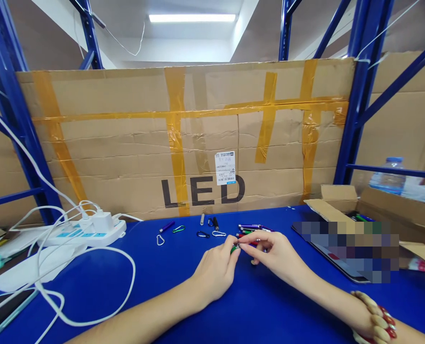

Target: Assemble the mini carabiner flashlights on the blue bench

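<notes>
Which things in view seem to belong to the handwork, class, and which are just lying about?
Likely part of the job:
- small green item at the fingertips of the left hand and right hand
- perhaps the purple tube and green clip

Apparently just lying about:
- power strip
- white cable
- bottle

"LED" point(193, 192) stands on the cardboard point(147, 148); its label point(225, 165) seems illegible.

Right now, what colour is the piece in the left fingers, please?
Where it shows, the piece is green; the head view shows it best.
</notes>
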`<move>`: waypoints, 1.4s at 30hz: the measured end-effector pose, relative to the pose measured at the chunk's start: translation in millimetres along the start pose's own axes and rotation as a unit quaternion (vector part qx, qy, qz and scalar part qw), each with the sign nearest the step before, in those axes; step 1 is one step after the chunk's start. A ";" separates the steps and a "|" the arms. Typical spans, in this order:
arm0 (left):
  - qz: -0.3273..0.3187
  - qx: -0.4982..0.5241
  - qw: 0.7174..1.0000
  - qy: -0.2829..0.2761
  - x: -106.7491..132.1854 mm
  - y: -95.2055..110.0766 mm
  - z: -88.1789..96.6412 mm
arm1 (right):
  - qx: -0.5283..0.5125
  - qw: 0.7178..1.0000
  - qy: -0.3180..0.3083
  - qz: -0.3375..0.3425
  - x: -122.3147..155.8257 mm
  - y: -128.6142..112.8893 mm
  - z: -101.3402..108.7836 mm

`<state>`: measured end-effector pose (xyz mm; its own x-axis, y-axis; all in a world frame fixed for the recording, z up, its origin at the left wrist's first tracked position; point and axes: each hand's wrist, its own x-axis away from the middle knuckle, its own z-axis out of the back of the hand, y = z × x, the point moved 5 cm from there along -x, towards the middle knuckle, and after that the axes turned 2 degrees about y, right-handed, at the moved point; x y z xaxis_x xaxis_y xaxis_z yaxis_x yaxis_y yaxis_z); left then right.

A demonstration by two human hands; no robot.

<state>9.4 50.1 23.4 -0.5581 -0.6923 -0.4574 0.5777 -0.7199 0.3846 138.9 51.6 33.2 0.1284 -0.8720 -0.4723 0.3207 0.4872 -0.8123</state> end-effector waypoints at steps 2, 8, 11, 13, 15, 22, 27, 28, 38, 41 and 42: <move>-0.011 0.009 1.000 0.016 0.1 0.0 0.9 | -0.016 1.000 0.003 -0.006 -0.3 1.9 0.3; -0.038 0.016 0.998 0.038 -0.4 0.2 1.8 | -0.030 0.999 -0.011 -0.041 -1.2 0.5 0.5; -0.029 0.004 0.999 0.038 -0.7 -0.6 1.1 | -0.031 0.998 -0.015 -0.050 -1.7 -0.9 0.5; -0.027 -0.006 0.999 0.036 -0.9 -0.9 0.3 | -0.031 0.998 -0.013 -0.050 -2.0 -0.9 0.6; -0.031 -0.015 0.999 0.031 -1.2 -0.9 -0.5 | -0.028 0.998 -0.013 -0.048 -2.3 -0.2 0.4; -0.074 -0.020 0.997 -0.002 -0.2 2.0 -2.3 | -0.046 0.996 -0.041 -0.061 -6.1 5.0 2.1; -0.100 -0.012 0.995 -0.007 1.4 3.0 -1.7 | -0.059 0.991 -0.069 -0.098 -8.0 2.3 2.4; -0.107 -0.011 0.994 -0.005 1.5 3.3 -1.4 | -0.058 0.991 -0.069 -0.102 -8.1 1.6 2.4; -0.115 -0.001 0.993 -0.041 1.7 5.5 1.1 | -0.002 0.989 -0.117 -0.087 -4.9 0.3 4.4; -0.111 -0.021 0.993 -0.041 2.8 6.8 2.5 | 0.004 0.989 -0.118 -0.091 -3.8 -0.2 4.9; -0.111 -0.025 0.993 -0.043 3.2 7.2 2.6 | -0.001 0.988 -0.123 -0.096 -3.4 0.0 4.1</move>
<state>10.2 42.5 26.8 -0.7224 -0.5198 -0.4560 0.4627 -0.8535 0.2398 142.4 54.3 36.2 0.2886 -0.9337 -0.2119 0.3590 0.3107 -0.8801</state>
